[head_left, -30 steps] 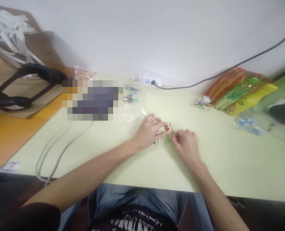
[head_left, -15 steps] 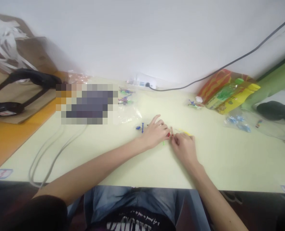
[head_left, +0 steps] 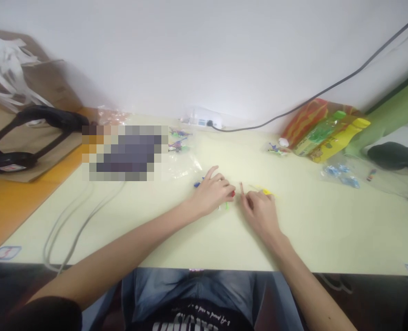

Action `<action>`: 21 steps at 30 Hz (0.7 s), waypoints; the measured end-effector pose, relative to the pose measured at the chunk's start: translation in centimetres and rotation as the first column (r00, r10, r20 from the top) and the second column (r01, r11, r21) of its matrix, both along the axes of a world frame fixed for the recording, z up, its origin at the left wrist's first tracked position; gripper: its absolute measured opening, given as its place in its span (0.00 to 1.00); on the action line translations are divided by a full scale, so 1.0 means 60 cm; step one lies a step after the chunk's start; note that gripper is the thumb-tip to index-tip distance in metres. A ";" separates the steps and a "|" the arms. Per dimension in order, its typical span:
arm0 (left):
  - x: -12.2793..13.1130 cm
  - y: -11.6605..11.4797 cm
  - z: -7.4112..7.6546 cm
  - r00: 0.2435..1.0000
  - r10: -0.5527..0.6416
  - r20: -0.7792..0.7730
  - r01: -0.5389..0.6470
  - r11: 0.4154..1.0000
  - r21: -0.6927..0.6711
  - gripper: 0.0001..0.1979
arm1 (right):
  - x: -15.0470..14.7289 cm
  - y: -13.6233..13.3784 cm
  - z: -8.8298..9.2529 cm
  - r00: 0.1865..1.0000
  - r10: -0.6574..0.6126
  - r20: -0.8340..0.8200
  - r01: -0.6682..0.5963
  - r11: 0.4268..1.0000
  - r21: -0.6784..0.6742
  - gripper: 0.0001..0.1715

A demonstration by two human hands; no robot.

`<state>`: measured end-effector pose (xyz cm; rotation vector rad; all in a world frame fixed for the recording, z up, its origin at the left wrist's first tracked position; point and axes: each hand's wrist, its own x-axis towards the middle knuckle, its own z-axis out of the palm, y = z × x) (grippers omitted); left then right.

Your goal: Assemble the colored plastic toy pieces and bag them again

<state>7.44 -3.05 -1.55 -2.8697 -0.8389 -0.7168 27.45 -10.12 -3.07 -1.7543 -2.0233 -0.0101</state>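
Over the middle of the pale table, my left hand [head_left: 212,194] pinches a small red piece [head_left: 233,194] at its fingertips. A blue piece [head_left: 197,185] lies just left of that hand, and a thin green piece [head_left: 227,205] shows below its fingers. To the right, my right hand [head_left: 261,211] has curled fingers closed on a thin red stick [head_left: 242,187], which points up and away. A yellow piece [head_left: 266,191] lies right behind the right hand's knuckles. The two hands are a little apart.
A blurred-out dark panel [head_left: 131,151] lies at the left, with cables running to the front edge. Bags of small coloured parts [head_left: 178,146] are behind. At the right are a yellow package [head_left: 341,140], a green-capped bottle [head_left: 328,126] and a bag of blue pieces [head_left: 340,174]. A black-framed object [head_left: 27,138] stands far left.
My left hand has moved left with the red piece, widening the gap from my right hand. It now covers more of the blue pieces. My right hand has shifted slightly left.
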 end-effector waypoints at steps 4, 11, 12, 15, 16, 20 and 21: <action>0.006 -0.002 0.005 1.000 0.006 -0.028 -0.007 0.999 -0.036 0.07 | 0.045 0.001 0.021 0.985 -0.156 -0.075 0.164 0.979 0.119 0.19; -0.003 -0.003 0.007 0.998 0.007 0.065 -0.004 0.998 -0.060 0.16 | 0.136 0.008 -0.015 0.979 -0.186 0.088 0.183 0.982 0.039 0.21; -0.007 -0.003 0.008 0.996 0.005 0.092 0.001 0.998 -0.056 0.16 | 0.140 0.007 -0.021 0.983 -0.172 0.066 0.172 0.985 0.010 0.21; -0.018 -0.003 0.010 0.989 -0.017 0.149 0.022 0.999 -0.031 0.16 | 0.138 0.004 -0.025 0.984 -0.175 -0.030 0.174 0.984 -0.040 0.22; -0.022 -0.003 0.011 0.987 -0.028 0.161 0.032 0.999 -0.021 0.15 | 0.135 0.004 -0.021 0.980 -0.188 -0.066 0.186 0.982 -0.043 0.22; -0.035 -0.007 0.016 0.973 -0.038 0.228 0.040 0.999 -0.005 0.16 | 0.103 0.010 0.016 0.933 -0.247 -0.261 0.258 0.966 0.007 0.21; -0.037 -0.007 0.018 0.968 -0.027 0.249 0.030 0.999 -0.010 0.16 | 0.090 0.014 0.028 0.919 -0.241 -0.310 0.264 0.964 0.032 0.20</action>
